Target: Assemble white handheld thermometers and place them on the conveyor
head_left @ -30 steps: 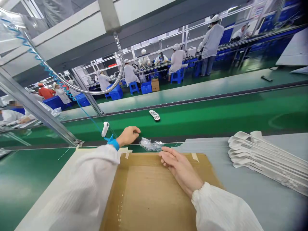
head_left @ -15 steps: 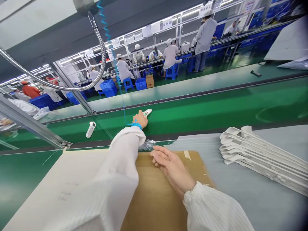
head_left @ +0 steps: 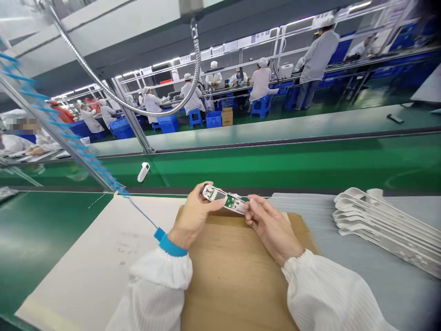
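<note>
device (head_left: 237, 205): held up between both hands, over the far edge of the cardboard (head_left: 237, 276); slim, white, tilted with its left end higher, a green board (head_left: 230, 202) showing on the side facing the wearer.
left hand (head_left: 191, 214): clamped on the device's left end, thumb across the front, other fingers mostly hidden behind.
right hand (head_left: 270, 227): thumb and fingers drawn together on the device's right end, lower fingers curled in.
strap (head_left: 172, 245): blue, round the left wrist, joined to a blue cord (head_left: 141, 212) that runs in coils to the upper left.
cardboard: brown, flat under the hands, between a white sheet (head_left: 86, 276) on the left and a gray mat (head_left: 310, 220) on the right.
sheet marks: faint, too blurred to read.
white parts (head_left: 379, 230): stacked on the mat, well apart from the right hand.
desk (head_left: 44, 225): green, showing left of the sheet.
belt (head_left: 292, 165): green, beyond the desk; a second device (head_left: 144, 172) lies on it at left.
ledge (head_left: 275, 131): beyond the belt, a black item (head_left: 394, 118) at its right.
hose (head_left: 151, 111): metal, looped overhead.
background: people in white coats, blue stools (head_left: 261, 106), blue crates (head_left: 213, 119).
</note>
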The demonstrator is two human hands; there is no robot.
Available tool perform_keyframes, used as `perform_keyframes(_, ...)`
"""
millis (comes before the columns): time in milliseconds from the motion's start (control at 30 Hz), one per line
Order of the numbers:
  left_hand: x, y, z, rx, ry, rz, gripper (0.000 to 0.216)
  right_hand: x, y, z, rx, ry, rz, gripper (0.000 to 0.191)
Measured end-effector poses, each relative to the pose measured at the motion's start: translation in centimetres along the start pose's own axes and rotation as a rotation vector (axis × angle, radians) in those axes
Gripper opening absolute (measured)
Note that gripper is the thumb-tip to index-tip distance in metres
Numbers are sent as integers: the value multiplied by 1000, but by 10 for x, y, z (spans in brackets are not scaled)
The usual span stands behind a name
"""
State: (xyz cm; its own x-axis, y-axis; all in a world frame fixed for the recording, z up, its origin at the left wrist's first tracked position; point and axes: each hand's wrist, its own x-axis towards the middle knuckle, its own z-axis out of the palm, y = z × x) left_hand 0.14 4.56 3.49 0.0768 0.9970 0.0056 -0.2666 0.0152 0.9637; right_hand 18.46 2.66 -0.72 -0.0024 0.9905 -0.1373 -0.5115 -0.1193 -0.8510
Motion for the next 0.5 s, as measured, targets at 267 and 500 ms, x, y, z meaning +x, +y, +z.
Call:
perform_keyframes(267,-10,-9,-2,-214,97,13,41,-6,10,1,-560,-86,-210,34)
perform_keyframes(500,-25,-17,-2,185,-187,-113,29,-7,0,-2,-844,42,-500,28)
